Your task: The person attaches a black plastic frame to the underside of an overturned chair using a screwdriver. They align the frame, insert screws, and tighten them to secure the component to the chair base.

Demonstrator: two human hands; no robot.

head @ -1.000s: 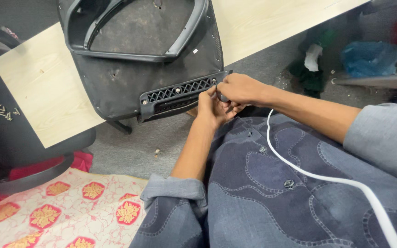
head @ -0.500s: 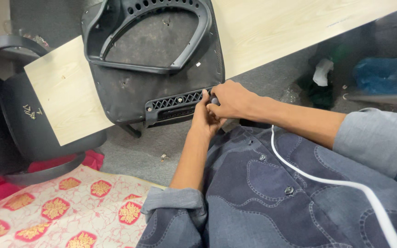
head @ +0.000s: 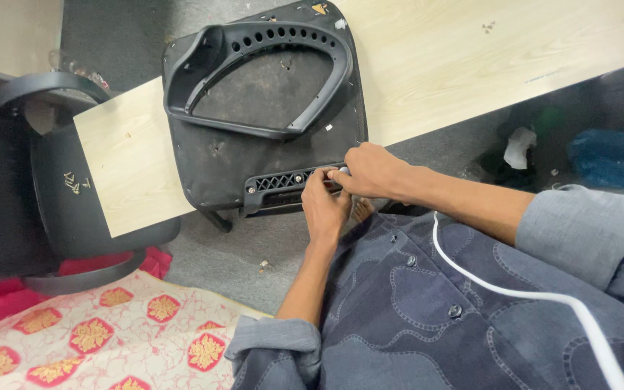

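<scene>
Chair seat panel (head: 254,144), black, upside down, lying across a pale wooden board (head: 471,58) just ahead of both hands. Its near edge carries a slotted black bracket (head: 283,182) with a lattice face; the bracket's right end is covered by the fingers.

Left hand (head: 324,206): fingers curled onto the bracket's right end, pinching at it; whatever small part sits under the fingertips is hidden. Forearm bare, grey sleeve rolled near the elbow.

Right hand (head: 370,170): closed over the same spot from the right, thumb and forefinger meeting the left fingertips. A small pale tip shows between the fingers; too small to identify. Whether this hand grips a tool or only the bracket cannot be told.

Below the hands: patterned dark blue garment (head: 427,303) with buttons, filling the lower right. A white cable (head: 514,292) crosses it and runs off the bottom right edge.

Left of the hands, lower: cream cloth with red and gold flower motifs (head: 74,339), cut off by the frame edge.

Beyond the hands, on the seat panel: a black curved armrest loop (head: 254,79) with a row of holes along its upper rim, standing on the seat's dusty underside.

Far left of the hands: a second black chair (head: 30,195), partly under the board, with a few small screws (head: 74,182) lying on it.

Far right of the hands: dim floor, a white crumpled scrap (head: 518,148) and a blue bag (head: 612,159), both indistinct.
</scene>
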